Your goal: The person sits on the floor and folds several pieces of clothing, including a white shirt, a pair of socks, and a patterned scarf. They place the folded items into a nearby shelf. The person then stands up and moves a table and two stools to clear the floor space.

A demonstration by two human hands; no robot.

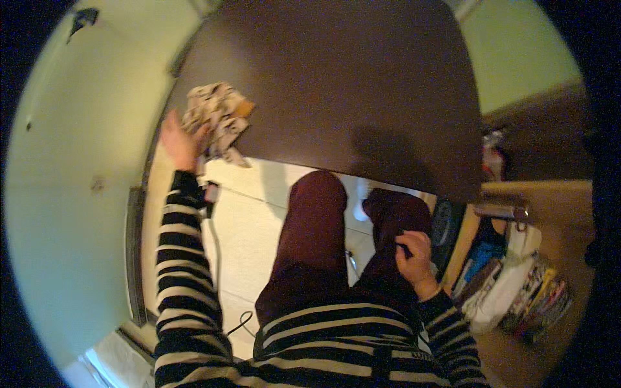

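Observation:
At the left corner of a dark brown table (310, 82), my left hand (180, 141) is against a crumpled, patterned beige cloth (216, 109). My thumb overlaps the cloth's near side; motion blur hides whether the fingers grip it. An orange-brown patch shows on the cloth, and its lower end hangs past the table edge. My right hand (415, 257) rests by my right thigh with its fingers curled. Something dark shows between thumb and fingers, too unclear to tell from the dark red trousers (310, 242) behind it.
To my right is an open wooden compartment (548, 194) with several packed items (504, 291) below it. A pale green wall (73, 145) runs close on the left. A cable (217, 252) trails down to the light tiled floor (247, 233) beside my left leg.

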